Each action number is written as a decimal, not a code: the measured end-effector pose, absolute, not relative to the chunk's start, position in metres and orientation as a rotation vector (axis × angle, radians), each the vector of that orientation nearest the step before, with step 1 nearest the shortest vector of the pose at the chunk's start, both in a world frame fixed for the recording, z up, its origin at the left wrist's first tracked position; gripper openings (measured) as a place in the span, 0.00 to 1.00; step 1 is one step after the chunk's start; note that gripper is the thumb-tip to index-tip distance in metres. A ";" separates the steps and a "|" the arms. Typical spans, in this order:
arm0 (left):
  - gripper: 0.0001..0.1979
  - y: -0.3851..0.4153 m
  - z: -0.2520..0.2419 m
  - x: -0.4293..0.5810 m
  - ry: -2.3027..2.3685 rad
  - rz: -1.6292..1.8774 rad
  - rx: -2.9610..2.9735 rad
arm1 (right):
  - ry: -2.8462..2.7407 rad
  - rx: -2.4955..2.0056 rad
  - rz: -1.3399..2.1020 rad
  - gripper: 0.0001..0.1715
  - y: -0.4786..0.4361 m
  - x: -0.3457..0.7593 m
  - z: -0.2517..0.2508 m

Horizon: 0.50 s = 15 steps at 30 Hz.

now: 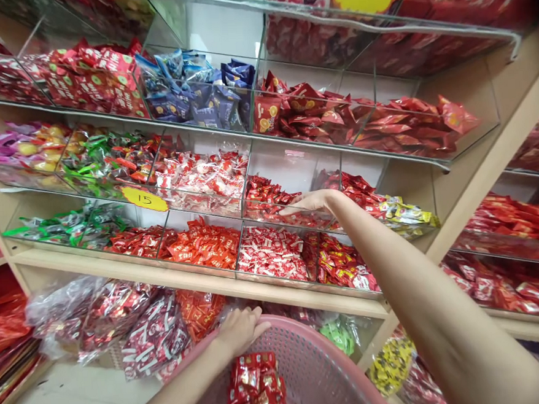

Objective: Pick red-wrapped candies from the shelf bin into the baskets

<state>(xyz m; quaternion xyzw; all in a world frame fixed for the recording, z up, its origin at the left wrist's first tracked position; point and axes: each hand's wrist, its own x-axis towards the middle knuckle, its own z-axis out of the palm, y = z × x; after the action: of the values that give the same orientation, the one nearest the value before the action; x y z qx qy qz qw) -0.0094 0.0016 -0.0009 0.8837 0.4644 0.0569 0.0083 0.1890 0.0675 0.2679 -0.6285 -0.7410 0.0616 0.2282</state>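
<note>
A pink perforated plastic basket (326, 352) is at the bottom of the view, with red shiny candy packets (257, 384) inside. My left hand (241, 328) is closed over its far rim, fingertips partly hidden. My right hand (311, 203) reaches to a clear shelf bin, palm down and fingers stretched out to the left. Small red-wrapped candies (269, 191) lie in that bin just under and behind the fingers. I see nothing held in this hand. To its right, more red candies (358, 186) and yellow-and-white packets (402, 211) share the tier.
Clear-walled bins of wrapped candy rise in tiers, with a glass edge (196, 213) along each. A yellow price tag (144, 199) reads 15. Bagged candy (156, 333) lies beneath the lowest shelf. A wooden upright (484, 168) stands to the right, beside another rack.
</note>
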 end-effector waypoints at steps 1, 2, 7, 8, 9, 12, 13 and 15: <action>0.33 0.002 0.000 -0.010 1.446 0.177 2.760 | -2.031 -1.783 0.226 0.22 0.068 0.189 0.267; 0.33 0.002 0.000 -0.010 1.440 0.173 2.762 | -2.019 -1.836 0.286 0.21 0.068 0.189 0.267; 0.31 0.000 0.001 -0.010 1.440 0.165 2.778 | -1.896 -1.875 0.337 0.17 0.066 0.186 0.262; 0.31 0.000 0.002 -0.010 1.440 0.167 2.777 | -1.874 -1.877 0.350 0.16 0.066 0.186 0.261; 0.31 -0.001 0.002 -0.010 1.440 0.170 2.773 | -1.857 -1.877 0.365 0.15 0.066 0.187 0.261; 0.31 -0.002 0.003 -0.011 1.441 0.174 2.765 | -1.857 -1.842 0.405 0.15 0.068 0.189 0.258; 0.31 -0.002 0.003 -0.011 1.443 0.175 2.768 | -1.862 -1.827 0.411 0.15 0.068 0.190 0.258; 0.32 -0.003 0.003 -0.011 1.444 0.176 2.779 | -1.854 -1.809 0.400 0.17 0.068 0.190 0.257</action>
<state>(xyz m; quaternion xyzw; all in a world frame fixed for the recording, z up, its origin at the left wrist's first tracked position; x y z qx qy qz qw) -0.0110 -0.0026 0.0033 0.8860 0.4602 0.0560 0.0023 0.1900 0.0679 0.2573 -0.6668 -0.6837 0.1476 0.2573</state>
